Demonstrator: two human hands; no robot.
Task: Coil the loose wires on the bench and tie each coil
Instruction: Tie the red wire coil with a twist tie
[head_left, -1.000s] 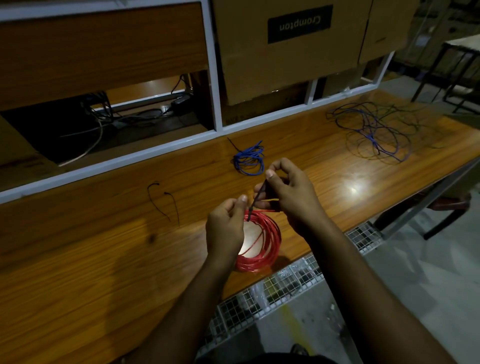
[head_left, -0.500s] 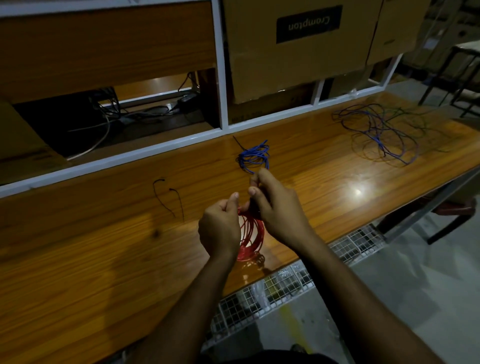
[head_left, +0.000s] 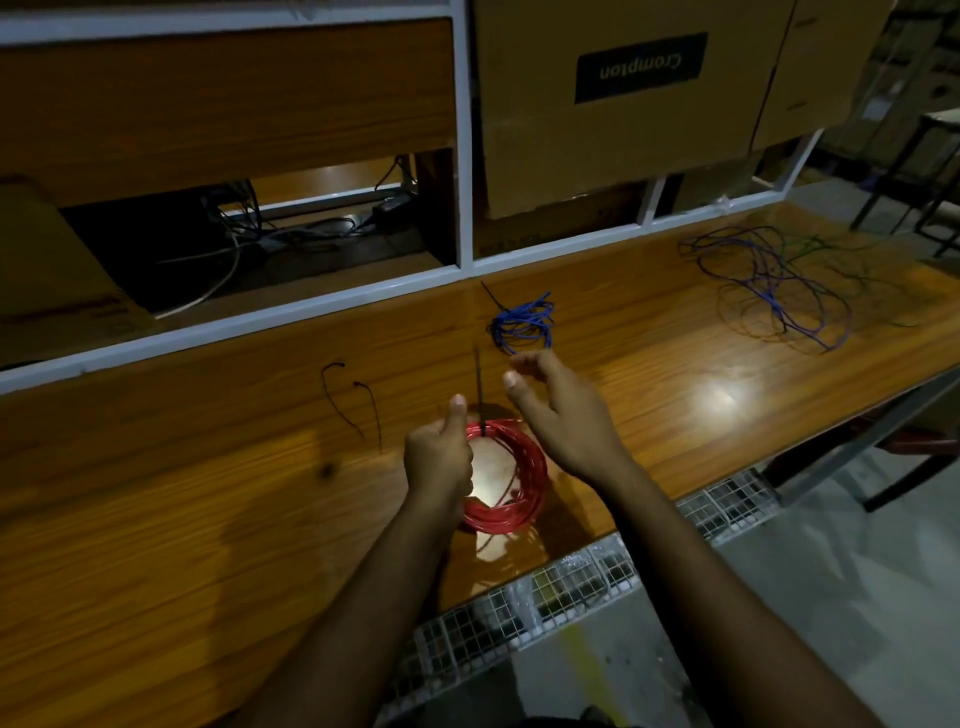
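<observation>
Gripping red wire coil (head_left: 511, 478) at its left rim w/ thumb up, left hand (head_left: 439, 457), coil above worktop (head_left: 156, 519) near front edge, black tie (head_left: 479, 389) upright, right hand (head_left: 561, 415) released, fingers loosely spread, holding nothing.

We are at a workshop or storeroom bench, dimly lit. A long wooden bench (head_left: 649, 395) runs before us, backed by a white metal frame (head_left: 464, 156) with wood panels. To the far right a large cardboard box (head_left: 613, 135) marked "Crompton" stands upside down in the frame. In the far left opening, cables and a power adapter (head_left: 389, 208) lie in a dark recess. Loose wire tangles (head_left: 769, 286) sprawl on the bench at the far right, a blue coil (head_left: 522, 325) lies nearer the middle, and black ties (head_left: 353, 400) lie to the left. A wire mesh tray (head_left: 571, 587) hangs below the near edge, above a bare concrete floor (head_left: 831, 571).
</observation>
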